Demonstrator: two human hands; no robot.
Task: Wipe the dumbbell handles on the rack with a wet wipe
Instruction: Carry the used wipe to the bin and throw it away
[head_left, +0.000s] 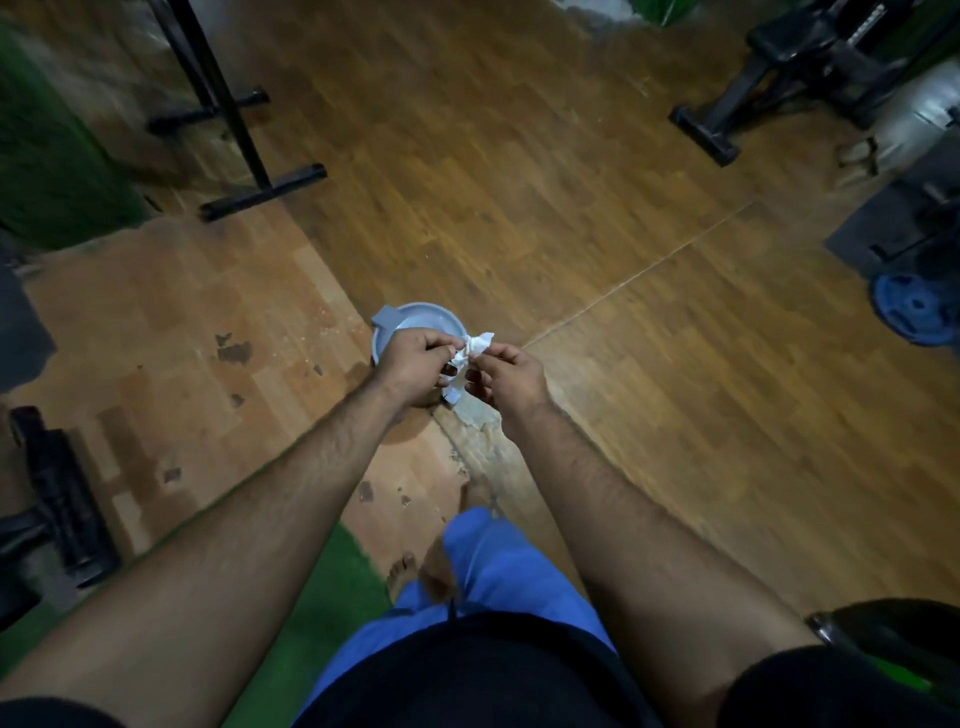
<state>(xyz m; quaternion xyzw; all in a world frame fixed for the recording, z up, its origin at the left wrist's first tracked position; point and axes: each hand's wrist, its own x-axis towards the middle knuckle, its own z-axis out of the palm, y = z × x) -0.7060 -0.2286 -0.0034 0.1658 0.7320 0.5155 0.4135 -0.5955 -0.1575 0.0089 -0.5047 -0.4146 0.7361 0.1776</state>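
A crumpled white wet wipe (474, 347) is pinched between both of my hands, held out in front of me above the wooden floor. My left hand (413, 364) grips its lower left part, and my right hand (506, 375) holds its right side with thumb and fingers. Directly below the hands stands a grey-blue plastic tub (415, 318) on the floor, partly hidden by my left hand. No dumbbell rack shows in this view.
A black metal stand (236, 130) rises at the upper left. A black bench frame (769, 78) sits at the upper right, with a blue weight plate (914, 307) at the right edge. Black equipment (57, 499) lies at the left. Green turf (311, 623) borders the floor near my feet.
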